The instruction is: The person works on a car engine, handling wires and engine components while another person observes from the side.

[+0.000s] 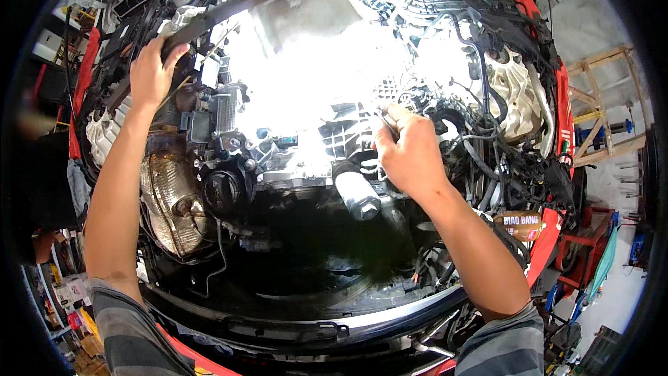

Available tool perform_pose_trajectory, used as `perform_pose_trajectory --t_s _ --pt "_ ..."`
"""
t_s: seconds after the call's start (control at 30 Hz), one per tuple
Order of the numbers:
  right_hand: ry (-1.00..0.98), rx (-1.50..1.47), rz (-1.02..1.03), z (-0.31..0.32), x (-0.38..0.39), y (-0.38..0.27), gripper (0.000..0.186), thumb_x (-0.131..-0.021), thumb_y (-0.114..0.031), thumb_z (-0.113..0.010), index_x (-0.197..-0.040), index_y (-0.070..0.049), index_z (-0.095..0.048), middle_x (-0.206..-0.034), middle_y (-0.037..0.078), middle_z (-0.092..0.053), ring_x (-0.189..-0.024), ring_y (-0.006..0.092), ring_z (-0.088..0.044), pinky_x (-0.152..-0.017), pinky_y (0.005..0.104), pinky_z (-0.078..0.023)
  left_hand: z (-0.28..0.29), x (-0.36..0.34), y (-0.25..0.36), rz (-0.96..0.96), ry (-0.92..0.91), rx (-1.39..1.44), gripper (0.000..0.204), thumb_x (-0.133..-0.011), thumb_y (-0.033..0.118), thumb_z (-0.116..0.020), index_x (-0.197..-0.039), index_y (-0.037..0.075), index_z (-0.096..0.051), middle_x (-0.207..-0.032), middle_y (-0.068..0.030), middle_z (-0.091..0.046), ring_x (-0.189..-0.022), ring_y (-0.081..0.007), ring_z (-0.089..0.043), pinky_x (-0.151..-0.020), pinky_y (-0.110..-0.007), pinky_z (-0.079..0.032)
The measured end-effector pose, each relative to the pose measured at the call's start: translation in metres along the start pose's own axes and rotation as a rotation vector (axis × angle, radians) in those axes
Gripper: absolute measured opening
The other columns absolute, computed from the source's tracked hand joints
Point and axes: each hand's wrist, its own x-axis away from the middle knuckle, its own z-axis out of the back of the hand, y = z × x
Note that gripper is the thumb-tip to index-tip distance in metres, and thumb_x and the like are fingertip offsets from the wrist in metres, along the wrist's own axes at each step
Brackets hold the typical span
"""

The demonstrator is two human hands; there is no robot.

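At ten o'clock, a long dark bar point(236, 7) is touched by the left hand point(152, 75), whose partly hidden grip cannot be told as open or closed. Near five o'clock from centre, a pale cylinder point(355, 193) is seen; between two and three, the right hand point(409, 146) is held with bent fingers beside a ribbed engine part point(342, 141), its grip blurred by glare and impossible to tell.

Heat shield point(177, 216): thin metal, dimpled and wrinkled, with a bright sheen. Canister point(355, 193): smooth metal, glossy. Long bar point(240, 10): brown and matt; whether wood or metal cannot be told. Round cap point(223, 191): black, plastic-looking. Engine point(306, 167): bare metal, the upper finish lost in glare. Sleeve point(125, 324): soft, matt cloth. Frame point(591, 115): pale, unpainted wood. Bottle point(520, 225): smooth, glossy.
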Motion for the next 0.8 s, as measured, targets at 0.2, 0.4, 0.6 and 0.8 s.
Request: perform_pose_trajectory --t_s 0.2,0.4,0.6,0.8 --pt "0.016 0.036 -0.029 -0.018 -0.009 -0.009 0.032 -0.089 -0.013 -0.055 -0.110 0.009 -0.062 -0.067 0.025 -0.063 -0.063 0.0364 -0.065 -0.068 0.0401 -0.052 -0.025 -0.052 0.042 -0.023 0.058 -0.054 0.063 -0.087 0.060 -0.057 -0.111 0.002 -0.065 -0.105 -0.0162 -0.068 -0.096 -0.0354 -0.065 -0.079 -0.041 -0.051" --pt "0.083 0.064 0.109 -0.042 -0.041 -0.001 0.030 -0.089 -0.014 -0.054 -0.105 0.010 -0.063 -0.069 0.027 -0.063 -0.067 0.0405 -0.065 -0.073 0.0438 -0.052 -0.053 -0.069 0.082 0.172 0.000 -0.147 0.066 -0.082 0.067 -0.056 -0.116 0.012 -0.067 -0.103 -0.0106 -0.070 -0.096 -0.0301 -0.067 -0.084 -0.045 -0.049" --pt "0.207 0.058 0.160 -0.068 -0.084 0.002 0.025 -0.086 -0.014 -0.056 -0.093 0.008 -0.066 -0.076 0.029 -0.064 -0.075 0.0440 -0.064 -0.073 0.0487 -0.051 -0.074 -0.057 0.086 0.166 0.056 -0.156 0.063 -0.083 0.063 -0.059 -0.123 0.014 -0.064 -0.113 -0.0109 -0.067 -0.106 -0.0309 -0.062 -0.095 -0.048 -0.041" --pt "0.202 0.099 0.190 -0.089 -0.095 0.004 0.025 -0.085 -0.015 -0.056 -0.086 0.007 -0.065 -0.076 0.029 -0.063 -0.076 0.0447 -0.064 -0.075 0.0499 -0.051 -0.076 -0.054 0.092 0.126 0.131 -0.186 0.062 -0.084 0.058 -0.061 -0.124 0.010 -0.063 -0.116 -0.0095 -0.065 -0.108 -0.0300 -0.060 -0.098 -0.047 -0.040"
